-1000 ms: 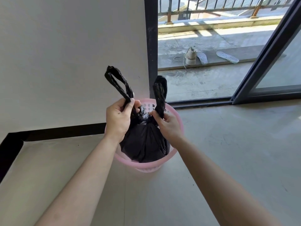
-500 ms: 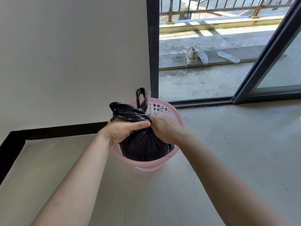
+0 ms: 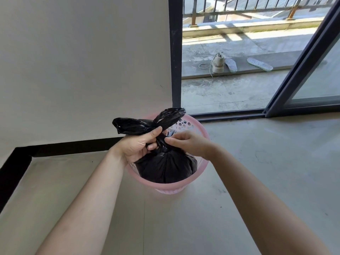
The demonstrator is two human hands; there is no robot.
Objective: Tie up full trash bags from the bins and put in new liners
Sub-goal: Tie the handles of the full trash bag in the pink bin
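1. Head view, nearest first: both forearms reach forward from the bottom edge and meet over the pink bin, which stands on the floor close to the wall.
2. The left hand comes in from the left with its palm turned toward the camera. Its fingers curl round the gathered neck of the black trash bag, and the thumb lies over the top of the plastic.
3. The right hand comes in from the right, knuckles up. Its thumb and forefinger pinch the same neck, directly beside the left fingers. Both hands meet the bag at one spot, so neither is really nearer.
4. The bag's full body sits down inside the bin, straight below the hands, and the neck rises from it roughly upright.
5. Just beyond the hands the two handle loops fan out. The left loop lies nearly level and points left past the left thumb. The right loop slants up and away to the right.
6. As I judge it, a knot is partway made. Tightening it would mean drawing each loop outward along its own line, and the right hand does not hold the right loop now.
7. Farthest off, past the dark door frame, a shoe lies on the balcony.
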